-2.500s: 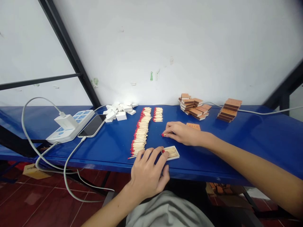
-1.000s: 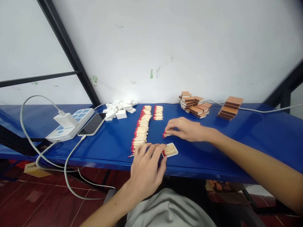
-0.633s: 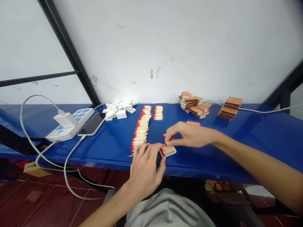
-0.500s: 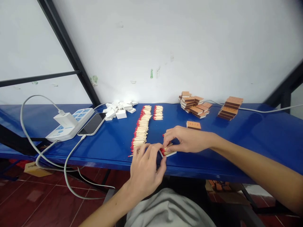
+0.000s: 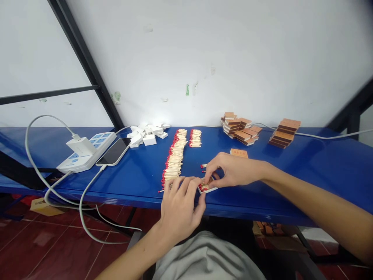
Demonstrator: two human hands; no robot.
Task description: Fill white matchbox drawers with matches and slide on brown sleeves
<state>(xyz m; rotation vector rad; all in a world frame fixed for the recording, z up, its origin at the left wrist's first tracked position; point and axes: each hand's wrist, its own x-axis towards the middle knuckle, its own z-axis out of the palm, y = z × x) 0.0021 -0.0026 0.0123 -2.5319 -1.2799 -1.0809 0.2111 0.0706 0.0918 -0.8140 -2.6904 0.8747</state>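
Note:
A small white matchbox tray [image 5: 210, 190] with red-tipped matches [image 5: 204, 187] in it lies near the shelf's front edge. My left hand [image 5: 181, 204] steadies its left end, thumb and index finger closed on the tray. Over the tray, the fingers of my right hand [image 5: 225, 171] are bent in a pinch at the matches inside; the fingertips partly hide them. Just behind the tray lie a few loose matches [image 5: 203, 166]. A long row of matches [image 5: 175, 155] stretches back beyond my left hand, with a shorter row [image 5: 195, 138] to its right.
White empty-looking trays [image 5: 148, 134] are heaped at the back left. Orange-brown matchboxes [image 5: 243, 132] are piled at the back, beside a leaning stack [image 5: 284, 133]; one matchbox [image 5: 239, 153] lies behind my right hand. A phone [image 5: 113, 151] and power strip [image 5: 87, 153] with cables occupy the left.
My right hand's fingertips have moved slightly right within the tray, and the loose matches behind it show more. My left hand keeps its hold on the tray.

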